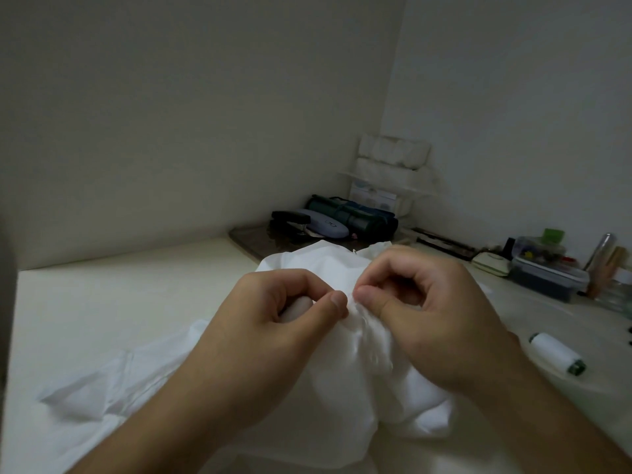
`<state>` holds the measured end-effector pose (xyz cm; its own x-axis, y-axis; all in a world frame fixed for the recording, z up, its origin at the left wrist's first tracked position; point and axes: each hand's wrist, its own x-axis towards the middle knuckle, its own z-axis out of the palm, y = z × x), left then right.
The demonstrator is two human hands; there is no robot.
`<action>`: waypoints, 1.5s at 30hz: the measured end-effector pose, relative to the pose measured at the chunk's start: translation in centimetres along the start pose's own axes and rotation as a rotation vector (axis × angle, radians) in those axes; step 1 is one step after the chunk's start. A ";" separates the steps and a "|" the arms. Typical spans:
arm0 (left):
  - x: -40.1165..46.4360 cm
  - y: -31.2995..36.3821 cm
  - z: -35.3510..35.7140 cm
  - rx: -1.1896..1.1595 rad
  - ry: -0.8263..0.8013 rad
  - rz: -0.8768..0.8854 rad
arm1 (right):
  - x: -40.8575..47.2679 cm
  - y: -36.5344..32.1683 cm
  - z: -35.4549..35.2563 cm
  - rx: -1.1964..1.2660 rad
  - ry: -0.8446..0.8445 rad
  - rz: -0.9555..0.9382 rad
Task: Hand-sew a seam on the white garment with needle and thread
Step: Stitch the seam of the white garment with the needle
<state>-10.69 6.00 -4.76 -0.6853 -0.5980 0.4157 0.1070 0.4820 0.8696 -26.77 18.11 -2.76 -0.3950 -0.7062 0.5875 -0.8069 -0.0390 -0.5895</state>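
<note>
Pinching one bunched fold of the garment (355,364) between them, the two hands meet at the middle: the left hand (273,323) grips it with thumb and curled fingers, the right hand (431,302) likewise. No needle can be made out. The garment lies heaped on the table (102,302). One spool (559,354) lies to the right. Farther back sit one stapler (290,218), one glasses case (325,225) and two lidded boxes (547,271).
</note>
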 end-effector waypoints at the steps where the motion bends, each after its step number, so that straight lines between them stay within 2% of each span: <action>1: 0.0 0.0 0.0 0.000 0.005 -0.002 | 0.1 0.3 0.0 -0.031 0.066 0.051; 4: 0.0 0.0 0.0 -0.001 0.013 -0.007 | 0.3 1.0 0.0 -0.113 0.260 0.189; 6: -0.1 0.0 0.0 -0.002 0.009 -0.012 | 0.4 0.9 -0.3 -0.078 0.292 0.184; 8: -0.1 0.0 0.0 -0.006 0.011 -0.012 | 0.2 0.4 -0.6 0.038 0.184 0.100; 11: -0.1 0.1 -0.1 -0.017 0.001 0.000 | -0.3 -0.7 -0.3 0.141 -0.119 -0.043; 13: 0.0 0.1 -0.1 -0.012 -0.012 0.013 | -0.3 -0.8 0.0 0.119 -0.171 -0.054; 17: 0.0 0.1 -0.1 -0.008 -0.002 0.013 | -0.1 -0.2 -0.1 0.072 -0.074 0.006; 22: 0.0 0.0 0.0 0.005 0.011 0.006 | 0.2 0.7 -0.1 -0.101 0.228 0.116; 24: -0.1 0.1 0.0 0.007 0.011 0.002 | 0.2 0.7 -0.3 -0.086 0.251 0.123; 26: -0.1 0.2 0.0 0.002 0.011 0.000 | 0.1 0.1 -0.5 -0.011 0.162 0.056; 29: -0.1 0.3 0.0 -0.017 -0.009 0.013 | -0.5 -0.7 -0.2 0.039 -0.069 -0.081; 31: -0.1 0.3 0.0 -0.024 -0.020 0.024 | -0.6 -0.9 0.1 0.039 -0.138 -0.100; 35: -0.1 0.2 -0.1 -0.008 0.001 0.015 | -0.4 -0.8 -0.2 0.061 -0.053 -0.067; 40: -0.1 0.3 0.0 0.000 0.005 -0.003 | 0.0 -0.1 -0.4 -0.006 0.136 0.017; 45: -0.1 0.2 0.1 0.008 0.006 0.002 | 0.3 0.5 -0.3 -0.080 0.181 0.115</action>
<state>-10.64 6.20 -4.64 -0.6808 -0.6007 0.4191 0.1027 0.4883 0.8666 -27.43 18.09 -2.79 -0.5529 -0.5641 0.6133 -0.7813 0.0952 -0.6169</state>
